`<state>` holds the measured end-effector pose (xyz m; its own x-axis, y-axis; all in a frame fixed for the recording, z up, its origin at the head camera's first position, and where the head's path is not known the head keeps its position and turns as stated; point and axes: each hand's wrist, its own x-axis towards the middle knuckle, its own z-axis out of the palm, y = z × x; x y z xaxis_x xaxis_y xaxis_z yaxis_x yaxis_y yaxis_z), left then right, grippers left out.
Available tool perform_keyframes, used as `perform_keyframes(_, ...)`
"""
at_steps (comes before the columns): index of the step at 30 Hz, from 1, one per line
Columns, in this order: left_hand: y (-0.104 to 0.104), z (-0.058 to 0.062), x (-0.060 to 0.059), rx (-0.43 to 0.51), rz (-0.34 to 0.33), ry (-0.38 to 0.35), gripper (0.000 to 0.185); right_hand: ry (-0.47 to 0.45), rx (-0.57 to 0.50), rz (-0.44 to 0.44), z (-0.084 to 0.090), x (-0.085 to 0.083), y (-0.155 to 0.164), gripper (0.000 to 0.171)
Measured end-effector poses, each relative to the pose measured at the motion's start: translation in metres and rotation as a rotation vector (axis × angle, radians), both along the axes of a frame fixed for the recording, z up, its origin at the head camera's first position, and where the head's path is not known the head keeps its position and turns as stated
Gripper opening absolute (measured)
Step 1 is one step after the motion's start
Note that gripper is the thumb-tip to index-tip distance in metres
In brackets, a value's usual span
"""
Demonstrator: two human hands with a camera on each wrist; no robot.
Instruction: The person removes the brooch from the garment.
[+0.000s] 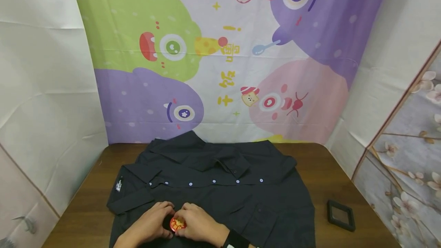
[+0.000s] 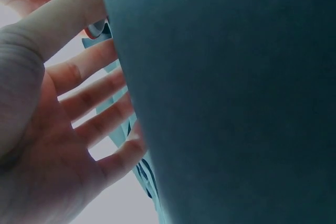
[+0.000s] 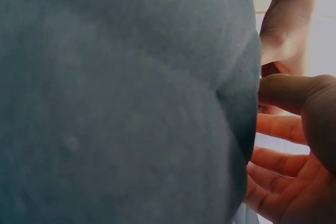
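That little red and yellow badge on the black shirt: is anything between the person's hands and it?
Nothing visible. In the head view the left hand and right hand both close directly around the red and yellow badge, fingers touching it, on the black shirt. The wrist views show mostly dark fabric.

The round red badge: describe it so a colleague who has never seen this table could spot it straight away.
Find the brown wooden table and the dark shirt spread across it. At the shirt's near edge, the left hand and right hand meet around the round red badge. It is the only bright red and yellow spot on the dark cloth, far larger than the small pale buttons.
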<state>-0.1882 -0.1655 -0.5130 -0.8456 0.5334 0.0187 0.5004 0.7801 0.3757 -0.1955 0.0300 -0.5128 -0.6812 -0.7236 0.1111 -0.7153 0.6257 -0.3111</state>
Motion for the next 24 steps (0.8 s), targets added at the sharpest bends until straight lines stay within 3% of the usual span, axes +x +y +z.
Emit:
perform_keyframes(9, 0.0001, -0.0004, -0.0004, -0.002, -0.004, 0.018, 0.047, -0.045, -0.002, -0.019, 0.0027, 0.0014, 0.0027, 0.033)
perform_keyframes(24, -0.0016, 0.0008, -0.0019, 0.016, 0.004, -0.047, 0.046, -0.077, -0.013, -0.041, 0.0003, 0.0004, 0.0064, 0.032)
